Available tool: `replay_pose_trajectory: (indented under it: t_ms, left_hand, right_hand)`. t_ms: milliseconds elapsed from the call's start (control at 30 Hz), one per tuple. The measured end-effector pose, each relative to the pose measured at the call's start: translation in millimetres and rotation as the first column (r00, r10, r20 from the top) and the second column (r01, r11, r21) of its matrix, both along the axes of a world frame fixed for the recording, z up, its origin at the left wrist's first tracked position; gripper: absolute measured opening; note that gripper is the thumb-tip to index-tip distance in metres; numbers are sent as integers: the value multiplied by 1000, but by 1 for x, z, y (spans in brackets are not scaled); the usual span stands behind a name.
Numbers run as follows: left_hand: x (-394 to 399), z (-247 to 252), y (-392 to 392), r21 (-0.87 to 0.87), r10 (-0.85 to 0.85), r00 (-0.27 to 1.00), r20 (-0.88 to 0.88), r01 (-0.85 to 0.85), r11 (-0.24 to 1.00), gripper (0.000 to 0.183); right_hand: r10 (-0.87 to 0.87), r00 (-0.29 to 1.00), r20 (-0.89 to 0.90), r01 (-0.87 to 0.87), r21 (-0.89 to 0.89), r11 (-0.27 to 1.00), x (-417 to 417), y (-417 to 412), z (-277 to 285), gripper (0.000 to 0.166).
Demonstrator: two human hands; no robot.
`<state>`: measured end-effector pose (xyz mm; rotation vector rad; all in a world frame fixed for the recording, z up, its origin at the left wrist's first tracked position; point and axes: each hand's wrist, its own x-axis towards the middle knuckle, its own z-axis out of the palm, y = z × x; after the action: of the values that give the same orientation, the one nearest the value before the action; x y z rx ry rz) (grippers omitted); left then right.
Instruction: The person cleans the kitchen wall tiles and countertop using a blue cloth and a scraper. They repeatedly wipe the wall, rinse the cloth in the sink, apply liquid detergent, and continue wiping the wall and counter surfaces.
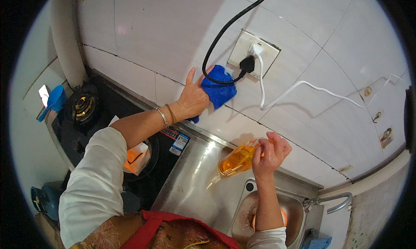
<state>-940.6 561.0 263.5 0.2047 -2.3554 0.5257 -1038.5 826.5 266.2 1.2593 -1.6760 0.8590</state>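
My left hand (pixel 195 99) holds a blue cloth (pixel 219 89) against the white tiled wall, below the wall socket (pixel 239 45). One finger points upward, and a bit of the cloth shows beneath the hand. A black cable (pixel 213 47) loops across the front of the cloth. Over the steel counter (pixel 191 171), my right hand (pixel 271 151) grips the upper part of a clear plastic bottle (pixel 239 159) of orange-yellow liquid. The bottle tilts, and its cap end is hidden by the fingers.
A black plug (pixel 247 64) and a white cord (pixel 299 83) are in the socket. Left of the counter is a black gas hob (pixel 107 102) with an orange-and-white packet (pixel 136 159) on it. A blue ladle (pixel 56 97) stands beyond. A sink (pixel 294 203) with a faucet (pixel 334 200) lies right.
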Motion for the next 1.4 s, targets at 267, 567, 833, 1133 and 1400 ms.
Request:
replay_pose_trajectory:
  t_ms: [267, 567, 833, 1133, 1400]
  left_hand:
    - [-46, 2, 52, 405, 196, 981, -3, -178, 897, 30]
    - [-54, -8, 71, 246, 66, 918, -391, 35, 969, 25]
    - [-79, 12, 60, 589, 441, 859, -262, -220, 778, 40]
    - [-48, -5, 75, 199, -10, 959, -282, 69, 978, 21]
    - [-17, 26, 138, 581, -155, 756, -636, 601, 548, 39]
  right_hand:
    - [19, 1000, -7, -19, -33, 999, 2, 1, 2, 20]
    - [41, 999, -7, -41, -25, 999, -4, 7, 2, 18]
    - [77, 997, 19, -76, -54, 996, -4, 0, -1, 18]
    - [-9, 1000, -19, 9, -1, 1000, 2, 3, 4, 20]
    - [142, 990, -4, -141, 40, 989, 32, 18, 34, 41]
